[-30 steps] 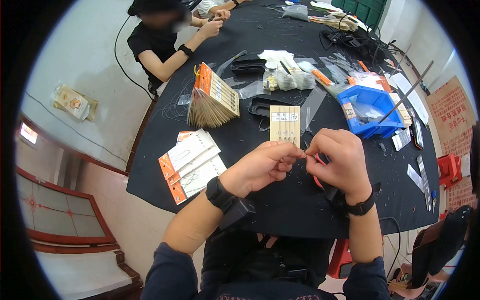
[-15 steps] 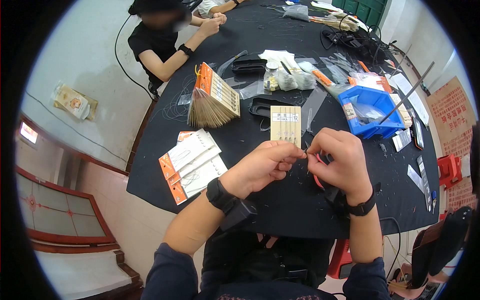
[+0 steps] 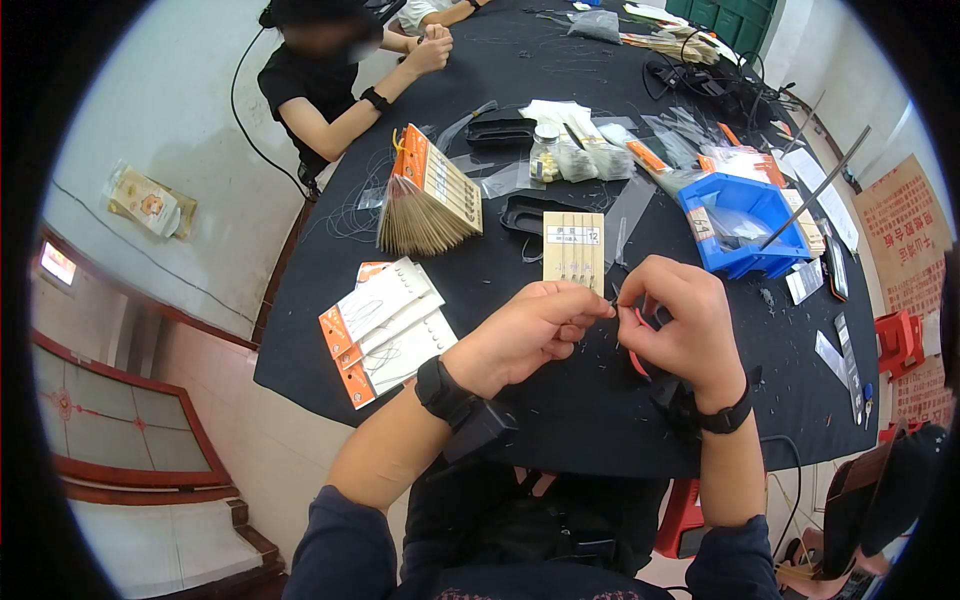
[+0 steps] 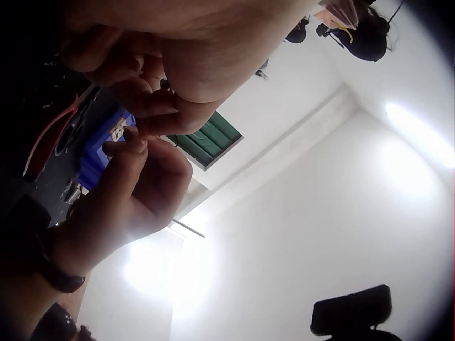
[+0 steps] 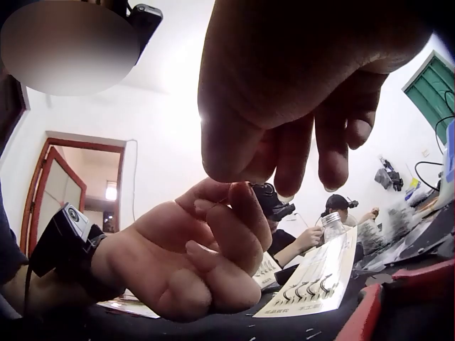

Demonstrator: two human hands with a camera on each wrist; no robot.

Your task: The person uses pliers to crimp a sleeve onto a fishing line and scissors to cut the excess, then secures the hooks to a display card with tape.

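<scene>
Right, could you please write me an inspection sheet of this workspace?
Surface: black tabletop, littered with tiny scraps.
Job's things: card marked 12 beyond the hands; fanned cards and orange-edged white cards to the left.
Clutter: plastic bags, blue bin, red-handled tool partly hidden.
Grippers: left hand and right hand pinch something too small to identify.
Cables: black tangle far right; another cable hanging at the near edge.
Surroundings: another person far left; pale walls.

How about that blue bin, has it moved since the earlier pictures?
No. The blue bin keeps its place beyond the right hand, judged against the card marked 12; only the whole view drifts very slightly.
</scene>
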